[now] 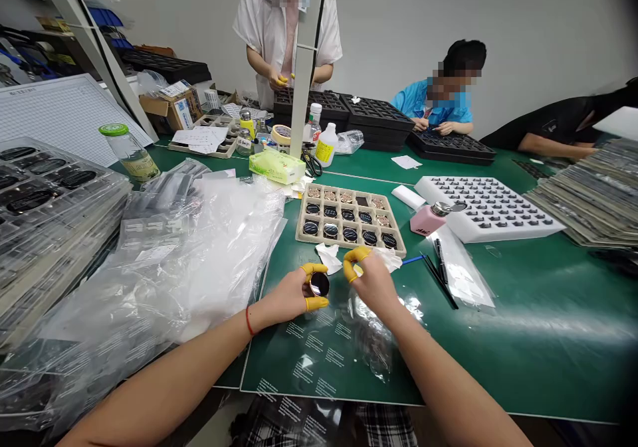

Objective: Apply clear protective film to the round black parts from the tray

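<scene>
My left hand (294, 292), in yellow finger cots, grips a round watch case (319, 284) by its edges, with the glossy black face showing. To its right, my right hand (369, 274) is closed, its yellow-capped thumb and forefinger curled together; what they pinch, if anything, I cannot make out. White tissue (389, 259) lies behind the right hand, and a crumpled white wipe (329, 258) sits between the hands. Just beyond stands a beige compartment tray (349, 240) with several round watch cases, some dark-faced and some gold-toned. Clear film with printed white text (306, 367) lies below my hands.
Plastic bags (214, 234) and stacked clear trays (54, 214) cover the left. On the right are a pink pump bottle (427, 220), black tweezers (439, 281), a white foam tray (498, 224) and stacked trays (593, 188). Co-workers (433, 101) sit and stand across the green table (538, 341).
</scene>
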`<state>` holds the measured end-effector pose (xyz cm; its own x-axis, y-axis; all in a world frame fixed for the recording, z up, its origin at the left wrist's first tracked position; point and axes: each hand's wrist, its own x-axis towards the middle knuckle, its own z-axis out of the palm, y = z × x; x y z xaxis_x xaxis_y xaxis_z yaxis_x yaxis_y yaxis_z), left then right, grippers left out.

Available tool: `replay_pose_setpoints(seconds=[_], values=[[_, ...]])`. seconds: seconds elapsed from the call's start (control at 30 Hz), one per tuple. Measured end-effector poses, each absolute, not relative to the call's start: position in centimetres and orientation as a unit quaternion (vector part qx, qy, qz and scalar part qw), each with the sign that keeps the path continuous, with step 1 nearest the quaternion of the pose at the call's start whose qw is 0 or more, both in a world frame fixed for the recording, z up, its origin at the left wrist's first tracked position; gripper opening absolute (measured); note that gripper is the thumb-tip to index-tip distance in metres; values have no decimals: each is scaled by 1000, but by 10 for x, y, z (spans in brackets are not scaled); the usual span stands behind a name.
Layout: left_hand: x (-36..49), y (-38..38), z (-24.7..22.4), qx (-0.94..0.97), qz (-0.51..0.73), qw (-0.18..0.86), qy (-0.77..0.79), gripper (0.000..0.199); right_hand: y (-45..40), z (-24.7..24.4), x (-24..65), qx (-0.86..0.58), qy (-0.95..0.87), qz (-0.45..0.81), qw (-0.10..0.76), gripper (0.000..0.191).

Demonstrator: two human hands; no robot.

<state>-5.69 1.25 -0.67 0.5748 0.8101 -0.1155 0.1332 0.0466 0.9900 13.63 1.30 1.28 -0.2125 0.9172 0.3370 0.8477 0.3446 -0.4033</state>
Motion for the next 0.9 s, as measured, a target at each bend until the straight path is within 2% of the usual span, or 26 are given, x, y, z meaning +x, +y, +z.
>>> replay_pose_setpoints(seconds=[0.07,0.13,0.17,0.23,0.33,0.47,0.6,0.77,0.83,0.9], values=[[-61,15,-3,629,245,650,350,58,18,13,148,-562,-808,29,175,11],[-65,16,1,618,220,684,319,57,21,12,152,-522,-846,72,83,12],[-66,16,3,612,212,697,308,57,24,10,151,-510,-851,101,67,13],[-66,15,7,601,208,710,301,55,32,5,146,-525,-836,123,101,11],[-63,14,9,608,226,690,322,51,50,-9,136,-562,-803,84,179,15],[-60,16,9,609,260,653,367,51,56,-14,133,-565,-797,82,194,12],[-59,18,7,599,297,638,381,50,25,5,128,-499,-790,107,339,10],[-58,16,3,686,307,542,376,40,-1,6,105,-374,-859,59,346,20],[-57,16,0,677,300,558,375,35,5,1,103,-388,-846,38,363,22],[-56,15,-2,633,314,597,380,40,12,-2,107,-418,-822,37,385,20]])
